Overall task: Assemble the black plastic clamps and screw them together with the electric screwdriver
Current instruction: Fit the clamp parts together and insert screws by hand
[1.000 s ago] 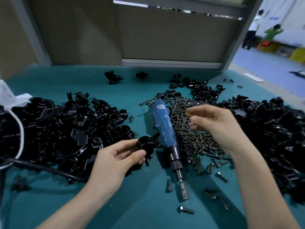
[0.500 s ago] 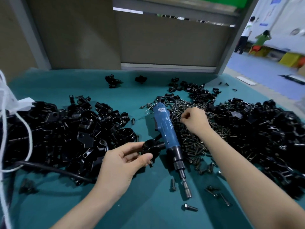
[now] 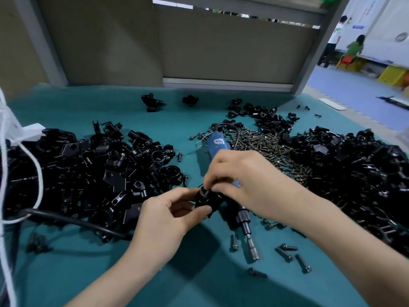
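L hand [image 3: 163, 220] pinching black clamp [image 3: 205, 199], R hand [image 3: 241, 180] pinching same clamp, blue screwdriver [image 3: 218, 149] behind, label [image 3: 219, 141] unreadable

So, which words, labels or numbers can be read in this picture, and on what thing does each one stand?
White label on the blue electric screwdriver: dark characters, too blurred to read.
Blue sign on the far wall: too small to read.
Round mark on the same wall: blurred, unreadable.
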A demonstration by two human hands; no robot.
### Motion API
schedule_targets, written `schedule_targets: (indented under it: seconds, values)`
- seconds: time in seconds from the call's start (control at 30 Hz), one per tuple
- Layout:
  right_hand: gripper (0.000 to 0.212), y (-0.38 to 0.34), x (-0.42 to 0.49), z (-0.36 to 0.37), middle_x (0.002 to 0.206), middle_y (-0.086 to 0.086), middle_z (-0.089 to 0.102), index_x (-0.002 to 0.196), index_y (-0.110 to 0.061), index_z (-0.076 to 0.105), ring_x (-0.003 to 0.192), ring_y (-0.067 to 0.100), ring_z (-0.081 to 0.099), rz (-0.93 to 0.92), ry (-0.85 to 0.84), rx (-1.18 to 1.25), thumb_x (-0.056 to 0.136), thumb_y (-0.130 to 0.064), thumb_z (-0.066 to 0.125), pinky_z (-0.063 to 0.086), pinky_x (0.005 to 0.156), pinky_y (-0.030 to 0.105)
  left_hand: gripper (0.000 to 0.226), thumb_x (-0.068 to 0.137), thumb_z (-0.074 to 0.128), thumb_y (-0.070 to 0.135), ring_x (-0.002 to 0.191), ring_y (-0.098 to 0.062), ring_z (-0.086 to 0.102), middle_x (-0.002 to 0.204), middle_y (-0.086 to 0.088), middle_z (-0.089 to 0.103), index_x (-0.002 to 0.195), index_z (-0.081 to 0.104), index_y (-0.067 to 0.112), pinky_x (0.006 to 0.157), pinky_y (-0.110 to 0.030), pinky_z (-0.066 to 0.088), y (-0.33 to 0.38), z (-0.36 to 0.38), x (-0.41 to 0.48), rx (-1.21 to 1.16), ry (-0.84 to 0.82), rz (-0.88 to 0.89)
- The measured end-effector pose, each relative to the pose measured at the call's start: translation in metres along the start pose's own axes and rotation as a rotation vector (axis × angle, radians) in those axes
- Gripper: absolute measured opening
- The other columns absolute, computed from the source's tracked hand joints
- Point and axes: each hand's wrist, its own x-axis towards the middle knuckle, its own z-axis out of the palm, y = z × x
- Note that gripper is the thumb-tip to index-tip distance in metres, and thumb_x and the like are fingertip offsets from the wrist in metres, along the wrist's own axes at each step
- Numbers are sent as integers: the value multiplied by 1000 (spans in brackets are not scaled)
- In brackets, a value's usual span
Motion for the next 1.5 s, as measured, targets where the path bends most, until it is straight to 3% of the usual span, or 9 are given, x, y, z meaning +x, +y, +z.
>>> schedule_targets:
  seconds: [0.1,0.27,0.47,0.63,0.73,0.83,0.97,1.13,1.5]
  values:
    - [17,-7,0,4,106,-1,54,106,-15,68,94,17,54,-23,-79,-77,96,-14,54,43,87,35,22,58,81,25,58,-7,62,66,-1,72,79,76,26,59,-13,47,1,0,-2,13,-31,4]
    - [27,-23,0,10,108,-1,46,114,-16,58,82,17,50,-121,-216,-356,93,-1,52,46,78,32,28,65,83,3,57,-15,65,65,-7,71,65,73,30,57,-18,51,-5,0,-1,136,-12,7]
    - [20,-18,0,0,106,-3,63,111,-19,62,100,19,55,2,-184,-150,97,-12,49,42,90,37,28,67,83,11,58,-10,63,65,-4,70,75,73,36,59,-15,47,-1,-1,-3,179,-50,55]
    - [15,-8,2,3,90,-5,71,98,-19,72,85,10,61,-6,-131,-59,92,-27,61,47,82,29,26,65,84,15,63,-11,63,68,-3,71,81,75,33,63,-17,48,-2,-1,-2,152,-48,18]
    - [12,26,8,1,78,-16,68,86,-24,73,72,-5,61,128,100,156,86,-31,63,46,65,7,27,53,85,29,67,-14,67,75,-6,74,79,77,28,66,-15,52,-3,0,-3,43,-11,-29]
    - [12,90,20,10,93,-10,69,97,-18,72,69,-7,55,490,406,126,89,-12,64,41,62,1,27,57,87,22,71,-10,70,82,-7,75,78,77,35,65,-11,51,-5,1,-3,54,19,-63]
    - [17,142,33,39,102,8,72,104,-8,73,82,12,58,714,331,61,88,-7,67,43,80,17,37,61,86,12,71,-9,71,83,-7,75,82,76,40,65,-12,52,-4,1,-4,47,15,-78]
    - [13,149,48,44,80,2,66,95,-11,73,77,17,61,668,288,8,83,-9,73,48,78,25,37,61,87,18,73,-12,71,82,-4,75,88,74,42,69,-18,56,-5,-1,-3,62,10,-77]
    - [13,148,53,50,81,-2,62,85,-20,62,78,16,59,612,291,-26,86,-8,68,49,74,29,31,63,86,12,67,-8,69,81,-7,74,80,77,36,64,-14,53,-5,-2,-3,59,-1,-76]
